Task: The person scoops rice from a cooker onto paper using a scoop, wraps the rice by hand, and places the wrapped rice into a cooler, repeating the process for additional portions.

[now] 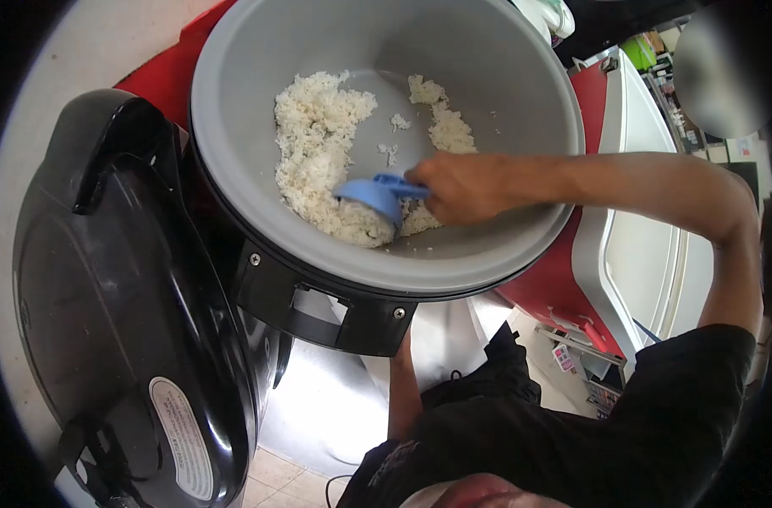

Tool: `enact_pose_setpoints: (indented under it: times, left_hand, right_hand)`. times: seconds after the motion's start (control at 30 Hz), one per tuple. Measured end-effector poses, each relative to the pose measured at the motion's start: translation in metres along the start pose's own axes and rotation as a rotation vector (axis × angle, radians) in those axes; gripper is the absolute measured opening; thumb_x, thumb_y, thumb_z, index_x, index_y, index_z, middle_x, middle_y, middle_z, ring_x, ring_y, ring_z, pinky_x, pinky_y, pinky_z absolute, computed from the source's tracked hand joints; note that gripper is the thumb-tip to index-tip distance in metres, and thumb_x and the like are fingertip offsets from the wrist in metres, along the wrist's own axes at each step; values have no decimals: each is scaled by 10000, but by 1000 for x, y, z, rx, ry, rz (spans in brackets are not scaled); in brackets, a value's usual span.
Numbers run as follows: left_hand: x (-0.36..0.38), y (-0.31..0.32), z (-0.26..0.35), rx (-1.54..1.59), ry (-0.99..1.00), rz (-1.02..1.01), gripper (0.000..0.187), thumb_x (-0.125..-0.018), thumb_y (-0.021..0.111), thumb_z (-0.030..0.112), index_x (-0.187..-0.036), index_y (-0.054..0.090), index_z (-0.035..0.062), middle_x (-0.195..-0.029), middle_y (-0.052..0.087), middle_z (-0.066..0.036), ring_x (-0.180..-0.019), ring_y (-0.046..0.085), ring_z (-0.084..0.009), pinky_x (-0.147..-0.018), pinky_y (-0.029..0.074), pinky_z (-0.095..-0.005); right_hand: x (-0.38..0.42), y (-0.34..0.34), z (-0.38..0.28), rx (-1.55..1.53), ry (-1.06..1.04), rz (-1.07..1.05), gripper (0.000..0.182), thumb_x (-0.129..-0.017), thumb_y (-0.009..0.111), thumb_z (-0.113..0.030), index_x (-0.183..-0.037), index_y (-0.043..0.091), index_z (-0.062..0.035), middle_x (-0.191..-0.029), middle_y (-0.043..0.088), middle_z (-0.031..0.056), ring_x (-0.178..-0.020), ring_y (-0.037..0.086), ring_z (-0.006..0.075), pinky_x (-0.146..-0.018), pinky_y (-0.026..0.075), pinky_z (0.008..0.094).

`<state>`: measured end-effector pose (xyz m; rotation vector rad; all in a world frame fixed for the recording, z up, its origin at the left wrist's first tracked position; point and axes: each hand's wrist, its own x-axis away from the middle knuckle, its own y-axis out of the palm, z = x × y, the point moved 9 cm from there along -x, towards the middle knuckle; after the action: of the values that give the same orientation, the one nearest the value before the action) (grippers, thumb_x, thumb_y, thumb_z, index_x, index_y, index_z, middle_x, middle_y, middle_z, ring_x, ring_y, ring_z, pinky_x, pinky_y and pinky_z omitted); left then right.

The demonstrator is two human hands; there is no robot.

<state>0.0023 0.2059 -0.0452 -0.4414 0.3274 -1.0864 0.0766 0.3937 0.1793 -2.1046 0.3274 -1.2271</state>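
My right hand (462, 188) is closed around the handle of a blue scoop (370, 196) inside a large rice cooker pot (233, 169). The scoop is tilted, its bowl pressed into cooked white rice (305, 140), with some rice at its mouth. Most of the rice lies along the pot's left and near side, and a smaller clump (451, 127) clings toward the right. Loose grains are scattered on the grey bottom. Of my left arm only the forearm (403, 394) shows, below the cooker's near side; the cooker hides the hand.
A black cooker lid (123, 279) with a label is at the left. Close by is the black bracket (318, 313) on the cooker's outside. At the right stands a red and white cooler-like box (602, 279). Shelves with goods (657, 85) are farther off. Below are a metallic surface and floor tiles.
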Motion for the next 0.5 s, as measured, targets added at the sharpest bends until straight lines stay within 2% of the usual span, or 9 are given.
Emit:
enact_pose_setpoints:
  times: [0.1, 0.17, 0.2, 0.23, 0.3, 0.4, 0.43, 0.5]
  left_hand:
    - [-9, -5, 14, -31, 13, -9, 210, -737, 692, 141, -888, 617, 17, -793, 643, -149, -696, 628, -328, -603, 492, -386]
    - [-10, -14, 48, -230, 335, 110, 250, -734, 704, 194, -885, 617, 14, -838, 649, -154, -692, 624, -351, -636, 494, -418]
    - [-11, -9, 43, -233, 339, 109, 250, -734, 704, 194, -885, 617, 14, -838, 649, -154, -692, 624, -351, -636, 494, -418]
    - [-6, -6, 34, -242, 361, 103, 270, -732, 705, 217, -893, 622, 17, -874, 648, -160, -716, 624, -354, -639, 490, -436]
    - [-3, -3, 30, -242, 386, 100, 289, -730, 706, 236, -905, 626, 20, -910, 647, -167, -741, 623, -355, -641, 487, -453]
    - [-4, -6, 35, -248, 372, 82, 288, -730, 704, 227, -913, 624, 19, -911, 645, -167, -747, 622, -352, -639, 487, -449]
    - [-5, -7, 36, -254, 371, 82, 288, -730, 704, 224, -916, 624, 19, -911, 645, -167, -749, 622, -351, -638, 488, -447]
    - [-6, -7, 38, -263, 369, 76, 287, -730, 703, 218, -922, 623, 19, -911, 643, -167, -753, 622, -349, -636, 488, -445]
  right_hand:
    - [11, -2, -4, -89, -93, -15, 326, -788, 508, -54, -1094, 559, 48, -702, 608, 214, -626, 592, 363, -638, 489, 423]
    - [23, -15, -7, -91, -191, 2, 340, -800, 504, -65, -1120, 557, 37, -695, 600, 196, -628, 587, 340, -647, 488, 415]
    - [30, -25, -12, -102, -279, 38, 354, -812, 499, -75, -1146, 556, 27, -689, 592, 178, -630, 581, 316, -655, 487, 407]
    - [37, -36, -17, -117, -282, 36, 354, -812, 499, -75, -1146, 556, 27, -689, 592, 178, -630, 581, 316, -655, 487, 407]
    - [49, -39, 15, -365, 198, -275, 371, -785, 513, -123, -1130, 586, -6, -693, 601, 164, -624, 596, 366, -624, 492, 424]
    - [49, -60, 32, -403, 244, -197, 392, -791, 527, -126, -1169, 573, -33, -683, 603, 137, -609, 605, 336, -593, 500, 412]
    - [40, -48, 44, -403, 239, -200, 392, -791, 527, -126, -1169, 573, -33, -683, 603, 137, -609, 605, 336, -593, 500, 412]
    - [35, -78, 17, 415, -348, 640, 427, -821, 526, -87, -1246, 535, -53, -655, 597, 135, -599, 599, 295, -640, 510, 378]
